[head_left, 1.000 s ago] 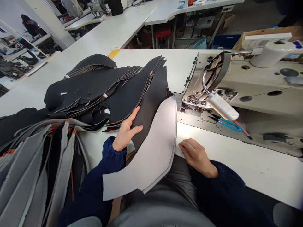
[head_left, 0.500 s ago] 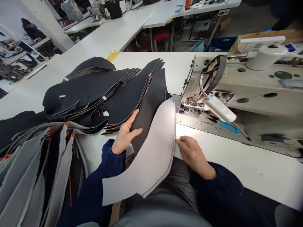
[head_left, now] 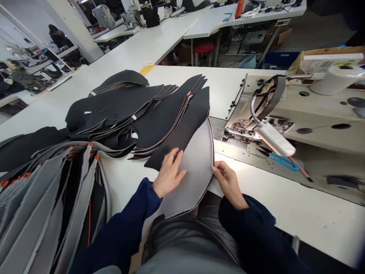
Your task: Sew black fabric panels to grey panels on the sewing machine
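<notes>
A light grey curved fabric panel (head_left: 196,167) with a dark edge lies at the table's front edge and hangs down over the lap. My left hand (head_left: 170,171) is over its left part, fingers spread, next to the dark fabric piece (head_left: 182,129) with an orange edge. At the panel's right edge, my right hand (head_left: 226,179) pinches the border between thumb and fingers. Stacked dark panels (head_left: 114,106) lie behind and to the left. Grey pieces with orange marks (head_left: 42,198) are bunched at the lower left.
To the right stands a sewing machine (head_left: 316,110) with a white lamp (head_left: 275,139). Blue-handled scissors (head_left: 283,160) lie on its bed. A white thread cone (head_left: 336,79) sits at the upper right. A person (head_left: 58,37) is far back at the left.
The light panel now shows a smoother grey face and its lower left end has dropped toward the lap. My left hand has moved right and down onto it; the camera view has shifted left.
</notes>
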A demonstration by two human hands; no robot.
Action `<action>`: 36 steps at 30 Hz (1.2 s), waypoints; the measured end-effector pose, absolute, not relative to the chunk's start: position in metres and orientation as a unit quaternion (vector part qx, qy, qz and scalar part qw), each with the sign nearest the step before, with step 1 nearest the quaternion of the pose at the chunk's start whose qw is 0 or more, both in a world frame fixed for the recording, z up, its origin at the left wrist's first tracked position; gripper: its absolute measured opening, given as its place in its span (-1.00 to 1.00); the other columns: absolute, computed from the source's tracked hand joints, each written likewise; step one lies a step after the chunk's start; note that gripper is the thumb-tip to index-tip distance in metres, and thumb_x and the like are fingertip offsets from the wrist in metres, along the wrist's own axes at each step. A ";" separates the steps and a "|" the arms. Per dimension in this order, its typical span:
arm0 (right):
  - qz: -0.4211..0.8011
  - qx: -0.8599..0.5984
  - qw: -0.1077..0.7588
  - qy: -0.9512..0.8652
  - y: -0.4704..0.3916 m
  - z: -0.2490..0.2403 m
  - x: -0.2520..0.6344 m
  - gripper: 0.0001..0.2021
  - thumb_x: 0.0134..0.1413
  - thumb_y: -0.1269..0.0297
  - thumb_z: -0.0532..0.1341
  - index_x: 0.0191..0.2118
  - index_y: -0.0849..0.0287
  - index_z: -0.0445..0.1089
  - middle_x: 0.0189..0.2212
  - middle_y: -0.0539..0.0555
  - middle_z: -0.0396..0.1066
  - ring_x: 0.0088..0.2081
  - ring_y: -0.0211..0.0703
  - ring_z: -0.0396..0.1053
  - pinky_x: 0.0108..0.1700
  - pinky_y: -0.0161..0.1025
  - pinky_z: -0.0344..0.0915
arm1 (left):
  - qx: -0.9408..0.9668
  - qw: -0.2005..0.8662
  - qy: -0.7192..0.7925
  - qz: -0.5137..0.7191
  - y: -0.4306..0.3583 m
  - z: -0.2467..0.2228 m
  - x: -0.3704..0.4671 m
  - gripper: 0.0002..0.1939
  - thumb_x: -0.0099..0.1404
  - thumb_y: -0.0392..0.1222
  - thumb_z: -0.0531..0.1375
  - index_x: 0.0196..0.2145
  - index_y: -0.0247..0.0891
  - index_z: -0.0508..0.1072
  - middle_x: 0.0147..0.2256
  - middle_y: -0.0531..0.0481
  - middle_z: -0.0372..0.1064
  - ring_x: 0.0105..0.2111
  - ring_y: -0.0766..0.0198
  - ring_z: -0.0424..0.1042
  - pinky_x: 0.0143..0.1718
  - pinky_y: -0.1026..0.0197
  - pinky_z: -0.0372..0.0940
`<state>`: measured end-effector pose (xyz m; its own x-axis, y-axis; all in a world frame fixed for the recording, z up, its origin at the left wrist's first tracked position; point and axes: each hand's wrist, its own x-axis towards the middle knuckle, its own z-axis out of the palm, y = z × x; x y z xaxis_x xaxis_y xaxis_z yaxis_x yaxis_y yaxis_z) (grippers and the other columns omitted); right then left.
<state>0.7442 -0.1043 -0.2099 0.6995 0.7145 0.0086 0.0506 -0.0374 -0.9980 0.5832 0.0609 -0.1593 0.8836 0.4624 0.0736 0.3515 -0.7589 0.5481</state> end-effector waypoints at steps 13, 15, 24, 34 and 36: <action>0.487 -0.443 0.743 -0.120 -0.090 -0.200 0.731 -0.60 -0.19 0.01 0.43 -0.39 0.17 0.31 -0.57 -0.09 0.21 -0.63 -0.40 0.05 -0.63 -0.40 0.07 | 0.778 0.553 0.294 0.042 0.069 -0.166 0.619 -0.14 0.25 0.11 0.20 0.34 -0.34 -0.03 -0.13 -0.10 0.39 -0.12 0.17 0.35 0.04 0.07 0.22; 0.482 -0.449 0.741 -0.131 -0.090 -0.202 0.731 -0.60 -0.16 -0.02 0.41 -0.38 0.16 0.30 -0.59 -0.10 0.18 -0.64 -0.40 0.04 -0.64 -0.40 0.08 | 0.773 0.569 0.278 0.033 0.070 -0.167 0.619 -0.17 0.27 0.10 0.17 0.34 -0.34 -0.03 -0.11 -0.10 0.39 -0.14 0.20 0.38 0.02 0.09 0.25; -0.010 -0.757 0.458 -0.466 -0.127 -0.210 0.759 -0.65 0.21 0.38 0.02 0.11 0.18 0.22 0.09 0.32 0.22 0.09 0.11 0.27 -0.05 0.06 0.38 | 0.925 0.212 0.248 0.197 0.086 -0.168 0.589 -0.51 0.33 -0.17 0.09 0.19 -0.32 0.24 0.18 -0.26 0.10 0.18 -0.02 0.09 0.21 -0.08 0.07; -0.148 -0.714 0.097 -0.677 -0.134 -0.231 0.788 -0.25 0.00 0.68 -0.10 0.36 0.39 -0.24 0.25 0.41 0.07 0.27 0.09 0.06 0.18 0.15 0.15 | 0.917 0.112 0.355 0.143 0.101 -0.172 0.568 -0.50 0.31 -0.05 0.13 0.15 -0.31 0.28 -0.06 -0.22 0.25 -0.09 -0.01 0.25 -0.02 -0.07 0.24; -0.148 -0.711 0.119 -0.678 -0.134 -0.235 0.790 -0.22 0.00 0.67 -0.11 0.38 0.36 -0.32 0.24 0.40 0.10 0.25 0.07 0.09 0.16 0.12 0.19 | 0.915 0.137 0.344 0.158 0.102 -0.168 0.569 -0.63 0.29 -0.07 0.15 0.00 -0.29 0.40 -0.06 -0.20 0.24 -0.09 0.01 0.25 0.01 -0.05 0.23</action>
<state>0.7902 -0.1341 -0.2346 0.0383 0.9279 0.3708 0.9981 -0.0535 0.0309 0.5693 0.1021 -0.1680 0.7129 0.6733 0.1961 0.5867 -0.7258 0.3591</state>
